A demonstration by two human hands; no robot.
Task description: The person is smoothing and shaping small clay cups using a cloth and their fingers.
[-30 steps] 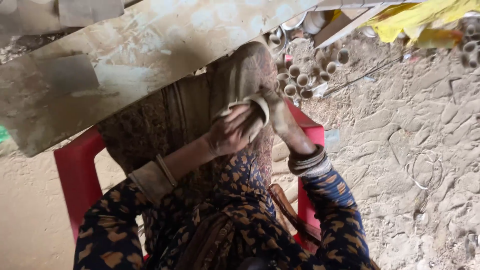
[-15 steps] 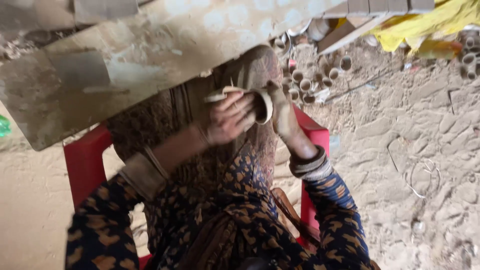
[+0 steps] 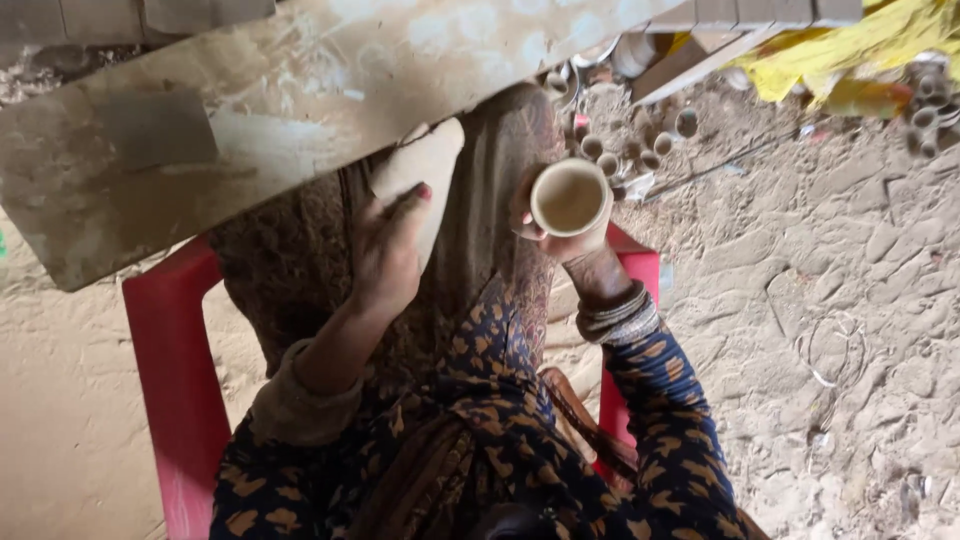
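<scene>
My right hand (image 3: 570, 243) grips a small pale clay cup (image 3: 568, 197) from below, its round mouth facing up at the camera. Several bangles (image 3: 615, 318) ring that wrist. My left hand (image 3: 388, 250) is off to the left of the cup, fingers lying on a flat, pale tan clay piece (image 3: 425, 165) that pokes out from under the plank's edge. Both hands hover over my lap, which is covered in brown patterned cloth (image 3: 470, 400).
A long clay-smeared plank (image 3: 250, 110) crosses the top, just beyond my hands. I sit on a red plastic chair (image 3: 180, 380). Several small clay cups (image 3: 640, 150) lie on the cracked dirt ground (image 3: 830, 300) to the right, near yellow cloth (image 3: 850, 50).
Both hands were together on the cup. Now the left hand has drawn away to the left onto the flat clay piece, and the cup's mouth has turned up towards the camera.
</scene>
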